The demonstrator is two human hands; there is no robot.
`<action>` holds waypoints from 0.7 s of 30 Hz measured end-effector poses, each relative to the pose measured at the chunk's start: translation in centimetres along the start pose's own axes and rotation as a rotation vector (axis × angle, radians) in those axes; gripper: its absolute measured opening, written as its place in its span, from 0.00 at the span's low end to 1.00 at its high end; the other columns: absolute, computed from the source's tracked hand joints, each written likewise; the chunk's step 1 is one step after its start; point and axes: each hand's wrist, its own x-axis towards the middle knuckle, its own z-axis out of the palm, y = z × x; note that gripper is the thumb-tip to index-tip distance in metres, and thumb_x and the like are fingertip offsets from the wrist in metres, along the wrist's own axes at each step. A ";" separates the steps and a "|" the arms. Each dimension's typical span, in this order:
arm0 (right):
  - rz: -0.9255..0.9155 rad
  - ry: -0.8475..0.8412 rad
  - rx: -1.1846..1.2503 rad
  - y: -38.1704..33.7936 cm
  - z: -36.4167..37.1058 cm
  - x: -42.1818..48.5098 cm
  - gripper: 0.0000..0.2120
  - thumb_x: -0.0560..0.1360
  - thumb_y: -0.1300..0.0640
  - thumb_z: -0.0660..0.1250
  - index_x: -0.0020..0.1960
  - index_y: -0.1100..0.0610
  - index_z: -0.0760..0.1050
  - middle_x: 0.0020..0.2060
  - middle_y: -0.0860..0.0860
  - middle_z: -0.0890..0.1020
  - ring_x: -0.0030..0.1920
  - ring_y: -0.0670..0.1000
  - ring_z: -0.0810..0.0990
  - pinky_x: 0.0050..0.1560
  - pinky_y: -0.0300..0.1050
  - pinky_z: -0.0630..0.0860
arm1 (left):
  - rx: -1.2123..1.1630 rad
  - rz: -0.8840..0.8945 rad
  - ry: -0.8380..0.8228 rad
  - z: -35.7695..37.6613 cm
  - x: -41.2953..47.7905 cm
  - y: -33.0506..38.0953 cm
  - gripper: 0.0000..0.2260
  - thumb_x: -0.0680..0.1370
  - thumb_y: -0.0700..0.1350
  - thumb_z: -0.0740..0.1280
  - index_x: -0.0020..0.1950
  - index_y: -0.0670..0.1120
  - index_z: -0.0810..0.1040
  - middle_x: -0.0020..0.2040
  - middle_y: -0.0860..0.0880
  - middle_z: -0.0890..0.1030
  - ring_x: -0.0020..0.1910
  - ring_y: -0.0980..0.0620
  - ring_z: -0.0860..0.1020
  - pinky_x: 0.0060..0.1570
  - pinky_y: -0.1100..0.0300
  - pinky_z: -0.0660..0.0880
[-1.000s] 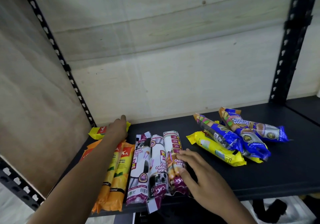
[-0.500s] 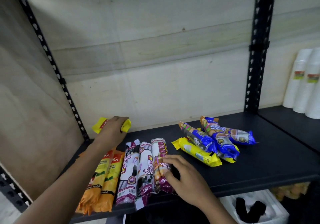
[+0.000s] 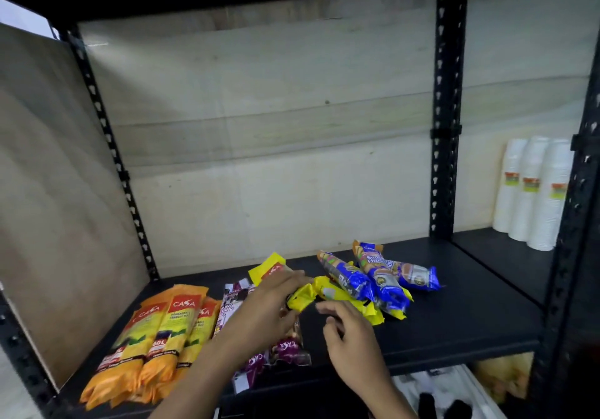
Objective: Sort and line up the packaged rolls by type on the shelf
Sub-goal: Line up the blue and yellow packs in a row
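Note:
My left hand (image 3: 266, 305) is shut on a yellow packaged roll (image 3: 272, 267) and holds it above the white-and-purple rolls (image 3: 287, 347). The yellow roll's near end almost touches another yellow roll (image 3: 337, 295), which lies under three blue rolls (image 3: 384, 285). My right hand (image 3: 352, 334) hovers open just in front of that pile, fingers apart and holding nothing. Three orange-yellow rolls (image 3: 162, 331) lie side by side at the left end of the black shelf (image 3: 461, 308). My left forearm hides part of the white-and-purple rolls.
A wooden side panel (image 3: 48, 207) closes the shelf on the left, and a black perforated post (image 3: 444, 133) stands at the back right. Stacks of white cups (image 3: 532, 198) stand on the neighbouring shelf. A white bin (image 3: 454, 392) sits below the shelf.
My left hand has picked the yellow roll up from the back left corner and carried it right, towards the yellow and blue pile. My right hand has left the white-and-purple rolls and moved right.

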 end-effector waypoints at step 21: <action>0.110 0.026 -0.011 3.3 -2.8 -2.1 0.12 0.79 0.61 0.66 0.57 0.47 0.79 0.54 0.40 0.80 0.54 0.37 0.79 0.50 0.31 0.77 | 0.072 0.097 -0.308 4.4 -1.9 1.8 0.26 0.78 0.43 0.63 0.73 0.62 0.66 0.77 0.63 0.59 0.77 0.63 0.45 0.73 0.64 0.46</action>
